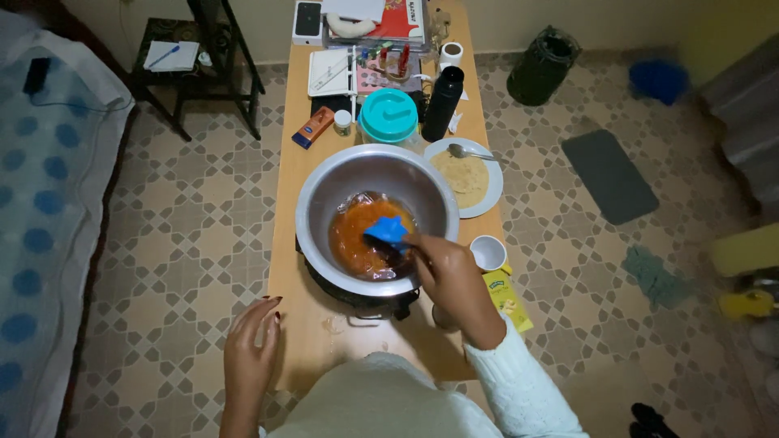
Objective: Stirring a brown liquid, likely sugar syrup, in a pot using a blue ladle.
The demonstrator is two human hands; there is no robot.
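Note:
A big metal pot (pixel 318 199) stands on a dark cooker on the narrow wooden table (pixel 286 243). Orange-red sauce (pixel 350 239) lies in its bottom. My right hand (pixel 450 280) reaches over the pot's near rim and is shut on a blue spatula (pixel 387 231), whose head rests in the sauce. My left hand (pixel 251 349) hovers by the table's near left edge, fingers loosely apart and holding nothing.
Right of the pot stand a white cup (pixel 488 252), a yellow packet (pixel 509 298) and a plate with flatbread and a spoon (pixel 466 176). Behind are a teal-lidded jar (pixel 388 115), a black bottle (pixel 442 103), books and small items. A bed lies at the left.

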